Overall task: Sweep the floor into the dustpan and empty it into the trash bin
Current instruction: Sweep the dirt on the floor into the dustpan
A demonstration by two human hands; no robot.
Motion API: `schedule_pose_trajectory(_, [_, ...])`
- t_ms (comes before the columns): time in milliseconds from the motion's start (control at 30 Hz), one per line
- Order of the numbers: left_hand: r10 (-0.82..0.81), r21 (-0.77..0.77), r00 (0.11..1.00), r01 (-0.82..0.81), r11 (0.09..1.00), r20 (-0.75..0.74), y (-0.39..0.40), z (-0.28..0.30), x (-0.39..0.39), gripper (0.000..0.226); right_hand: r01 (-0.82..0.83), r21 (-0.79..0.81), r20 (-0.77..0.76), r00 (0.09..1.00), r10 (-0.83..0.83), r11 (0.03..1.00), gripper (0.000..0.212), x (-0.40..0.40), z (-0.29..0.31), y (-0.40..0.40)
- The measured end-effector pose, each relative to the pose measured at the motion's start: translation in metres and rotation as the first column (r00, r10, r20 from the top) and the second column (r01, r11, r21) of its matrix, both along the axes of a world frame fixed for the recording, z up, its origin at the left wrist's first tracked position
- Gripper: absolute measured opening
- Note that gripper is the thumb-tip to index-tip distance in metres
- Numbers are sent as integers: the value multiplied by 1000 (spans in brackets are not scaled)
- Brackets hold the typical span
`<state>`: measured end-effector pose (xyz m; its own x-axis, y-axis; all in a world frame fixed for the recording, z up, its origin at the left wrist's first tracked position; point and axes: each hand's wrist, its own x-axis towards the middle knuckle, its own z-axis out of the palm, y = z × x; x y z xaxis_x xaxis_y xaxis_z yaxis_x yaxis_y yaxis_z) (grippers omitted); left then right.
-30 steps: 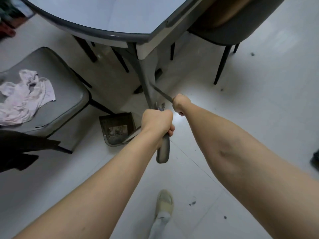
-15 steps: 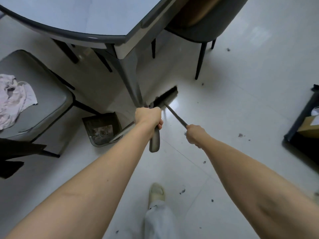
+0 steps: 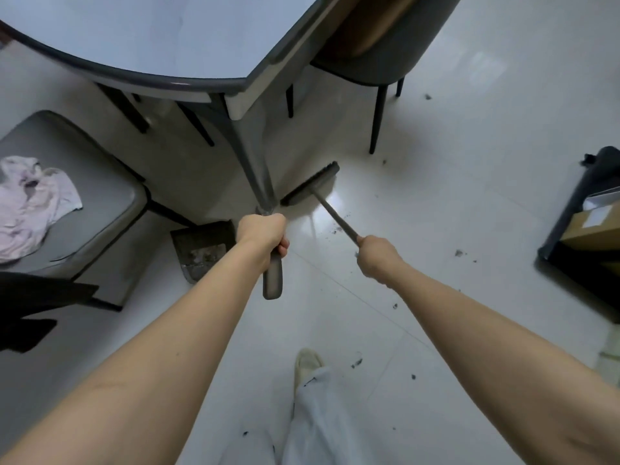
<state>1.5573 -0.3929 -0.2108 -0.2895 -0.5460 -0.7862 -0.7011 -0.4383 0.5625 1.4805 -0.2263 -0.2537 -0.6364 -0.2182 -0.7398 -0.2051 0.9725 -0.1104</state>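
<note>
Dustpan (image 3: 204, 245) on the white floor (image 3: 436, 196) beside the table leg (image 3: 258, 176), debris inside, left hand (image 3: 263, 234) fingers curled round its handle (image 3: 272, 280), right hand (image 3: 377, 260) gripping the broom (image 3: 310, 186) stick, brush head touching the floor by the leg, dark specks scattered nearby.

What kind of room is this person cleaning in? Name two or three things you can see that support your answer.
Probably a home dining area: a grey-edged table with upholstered chairs around it, on a glossy white tiled floor. A crumpled cloth left on one chair seat suggests a lived-in home.
</note>
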Motion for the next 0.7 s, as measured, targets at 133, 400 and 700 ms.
schedule_pose_trajectory(133, [4, 14, 1000, -4, 1000, 2, -3, -1, 4, 39, 12, 57, 97, 995, -18, 998, 43, -6, -19, -32])
schedule_pose_trajectory(400, [-79, 8, 997, 79, 997, 21, 27, 4, 12, 35, -57, 146, 126, 991, 39, 988, 39, 61, -8, 37])
schedule_pose_trajectory(700, [-134, 71, 991, 135, 988, -12, 47, 21, 12, 12, 10, 90, 32, 999, -13, 996, 39, 76, 31, 75])
